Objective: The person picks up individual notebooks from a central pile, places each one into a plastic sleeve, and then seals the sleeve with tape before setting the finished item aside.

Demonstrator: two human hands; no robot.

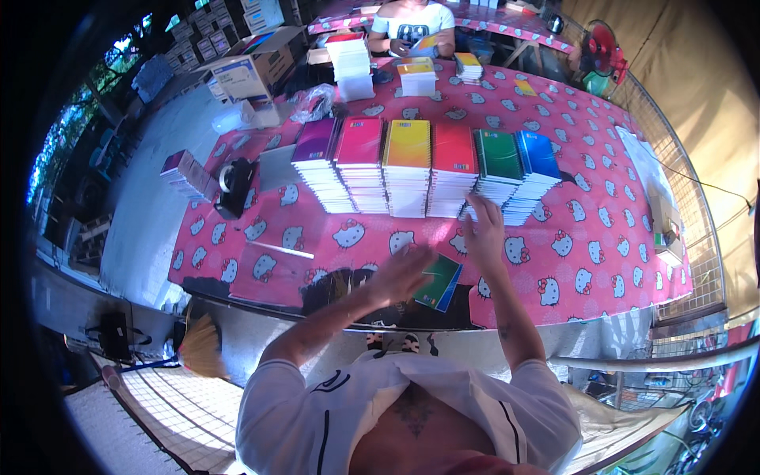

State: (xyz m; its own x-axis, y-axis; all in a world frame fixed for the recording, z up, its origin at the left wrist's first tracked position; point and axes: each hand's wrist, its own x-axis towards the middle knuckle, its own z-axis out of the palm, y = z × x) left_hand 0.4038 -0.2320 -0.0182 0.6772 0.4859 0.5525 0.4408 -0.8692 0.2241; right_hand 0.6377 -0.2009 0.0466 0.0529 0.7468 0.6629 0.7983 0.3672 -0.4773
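Green is the colour of the notebook lying flat near the table edge, under my left hand. That hand is open and spread over it, so it grips nothing. My right hand is at 1 o'clock from the notebook, fingers loose and open, touching the front of the green stack. Six stacks stand in a row at 12 o'clock: purple, pink, yellow, red, green and blue. I think the picking has only begun, since just one or two books lie down here. A tape holder sits at 10 o'clock on the pink cloth. Another person works at 12 o'clock, far back. Nothing blocks my hands.
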